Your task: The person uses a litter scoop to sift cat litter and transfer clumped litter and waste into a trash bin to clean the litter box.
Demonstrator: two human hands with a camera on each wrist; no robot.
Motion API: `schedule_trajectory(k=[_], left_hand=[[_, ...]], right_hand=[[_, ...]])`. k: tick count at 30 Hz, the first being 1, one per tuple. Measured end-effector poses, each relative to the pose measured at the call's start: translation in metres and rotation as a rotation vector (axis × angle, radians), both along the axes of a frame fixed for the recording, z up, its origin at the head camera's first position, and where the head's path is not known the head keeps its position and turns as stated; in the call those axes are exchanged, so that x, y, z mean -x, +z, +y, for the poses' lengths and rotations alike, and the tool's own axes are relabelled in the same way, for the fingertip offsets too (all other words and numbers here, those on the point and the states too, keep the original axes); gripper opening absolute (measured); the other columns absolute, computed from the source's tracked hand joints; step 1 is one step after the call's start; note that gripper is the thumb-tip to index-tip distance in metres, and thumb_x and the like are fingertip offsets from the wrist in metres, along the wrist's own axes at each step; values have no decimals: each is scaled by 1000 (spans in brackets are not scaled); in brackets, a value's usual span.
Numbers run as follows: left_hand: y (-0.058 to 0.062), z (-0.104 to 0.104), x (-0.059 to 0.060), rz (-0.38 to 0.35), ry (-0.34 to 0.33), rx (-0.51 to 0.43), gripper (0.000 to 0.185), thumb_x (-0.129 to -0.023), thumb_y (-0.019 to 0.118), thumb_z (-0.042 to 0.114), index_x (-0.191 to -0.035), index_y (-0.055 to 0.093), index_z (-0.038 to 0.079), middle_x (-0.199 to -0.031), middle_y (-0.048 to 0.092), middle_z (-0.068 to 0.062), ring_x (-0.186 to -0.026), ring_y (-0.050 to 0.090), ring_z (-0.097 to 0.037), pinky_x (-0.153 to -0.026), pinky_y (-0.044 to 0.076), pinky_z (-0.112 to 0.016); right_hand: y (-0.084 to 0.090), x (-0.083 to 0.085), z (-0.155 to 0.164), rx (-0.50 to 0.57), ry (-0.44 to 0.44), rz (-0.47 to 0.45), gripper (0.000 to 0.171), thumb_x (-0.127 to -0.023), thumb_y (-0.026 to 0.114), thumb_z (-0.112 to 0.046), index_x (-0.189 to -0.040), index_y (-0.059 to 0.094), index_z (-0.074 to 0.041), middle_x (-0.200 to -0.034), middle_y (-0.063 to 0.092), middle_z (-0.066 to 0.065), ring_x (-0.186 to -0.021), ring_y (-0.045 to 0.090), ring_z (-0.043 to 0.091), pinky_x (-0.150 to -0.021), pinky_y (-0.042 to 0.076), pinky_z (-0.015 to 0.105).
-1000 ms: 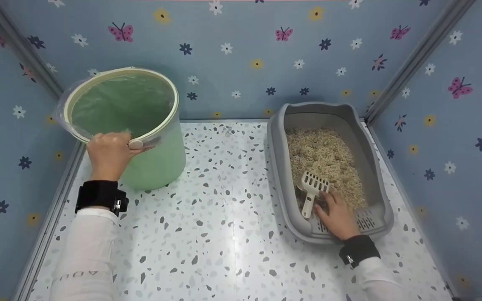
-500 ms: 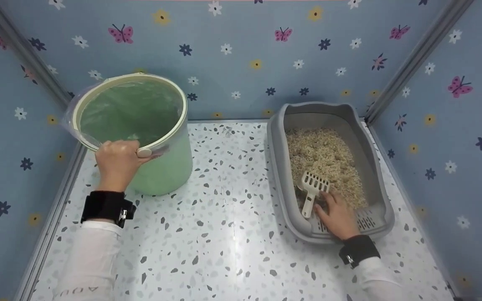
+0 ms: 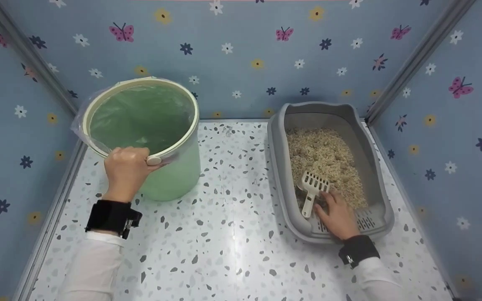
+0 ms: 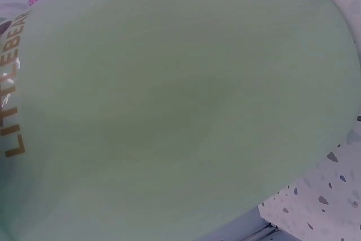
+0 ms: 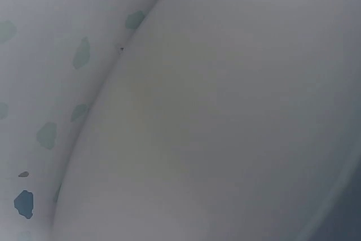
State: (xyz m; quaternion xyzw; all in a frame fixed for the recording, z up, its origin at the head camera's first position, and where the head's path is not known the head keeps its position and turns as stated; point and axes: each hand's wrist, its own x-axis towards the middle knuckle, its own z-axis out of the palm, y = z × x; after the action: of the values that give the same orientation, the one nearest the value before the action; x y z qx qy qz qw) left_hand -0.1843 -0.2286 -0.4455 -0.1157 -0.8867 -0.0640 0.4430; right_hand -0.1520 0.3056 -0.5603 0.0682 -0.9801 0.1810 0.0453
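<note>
My left hand (image 3: 126,169) grips the near rim of a round green trash bin (image 3: 174,179), its fingers curled over the cream ring. A clear plastic bag (image 3: 140,104) lines the bin and hangs over its left rim. The bin's side (image 4: 180,94), with brown lettering, fills the left wrist view. My right hand (image 3: 339,215) rests at the near end of a grey litter box (image 3: 276,167), fingers relaxed. Just left of its fingertips lies a cream slotted litter scoop (image 3: 311,188) on the litter (image 3: 324,150). In the right wrist view the box's outer wall (image 5: 214,117) hides the hand.
Speckled white floor (image 3: 224,234) separates the bin and the litter box. Blue flowered panels (image 3: 232,50) stand behind and on both sides, joined by grey corner strips. The litter box is close to the right-hand panel (image 3: 446,138).
My left hand has drawn the bin to the right and toward me, away from the left panel. My right hand, the scoop and the litter box stay where they were.
</note>
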Motion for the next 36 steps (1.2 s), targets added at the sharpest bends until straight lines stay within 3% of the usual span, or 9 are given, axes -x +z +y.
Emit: schedule_trajectory(k=[3,10,19,29,36], left_hand=[[0,5,-4,11,0,-6,65,-62,67,66,-49,33,11,-42,35,-8,-37,36,-30,-42,29,-40],[0,16,-16,-12,-13,37,61,-52,75,55,-51,35,10,-43,36,-6,-38,36,-28,-43,30,-38],[0,34,-33,5,-53,-10,60,-59,70,58,-50,32,11,-42,30,-3,-37,31,-24,-43,26,-36],[-1,52,-49,-10,-66,-14,61,-50,80,51,-50,34,12,-42,31,-2,-38,34,-23,-44,28,-36],[0,66,-60,5,-60,2,60,-51,78,53,-51,34,11,-42,31,-2,-38,32,-21,-44,27,-34]], right_hand=[[1,0,0,0,0,3,51,-90,57,-38,-130,54,-6,-137,45,26,-124,42,47,-99,34,64],[3,1,-1,-4,-3,-10,51,-91,56,-37,-131,53,-6,-137,44,25,-123,43,46,-99,33,64],[3,0,-1,1,4,-13,51,-91,55,-39,-130,53,-7,-135,46,24,-121,45,45,-98,34,65],[1,0,-1,-3,5,11,51,-89,58,-37,-129,54,-6,-135,47,25,-122,44,45,-98,35,63],[2,0,-1,21,-10,6,48,-89,59,-37,-123,57,-3,-124,51,22,-112,51,41,-92,40,60]])
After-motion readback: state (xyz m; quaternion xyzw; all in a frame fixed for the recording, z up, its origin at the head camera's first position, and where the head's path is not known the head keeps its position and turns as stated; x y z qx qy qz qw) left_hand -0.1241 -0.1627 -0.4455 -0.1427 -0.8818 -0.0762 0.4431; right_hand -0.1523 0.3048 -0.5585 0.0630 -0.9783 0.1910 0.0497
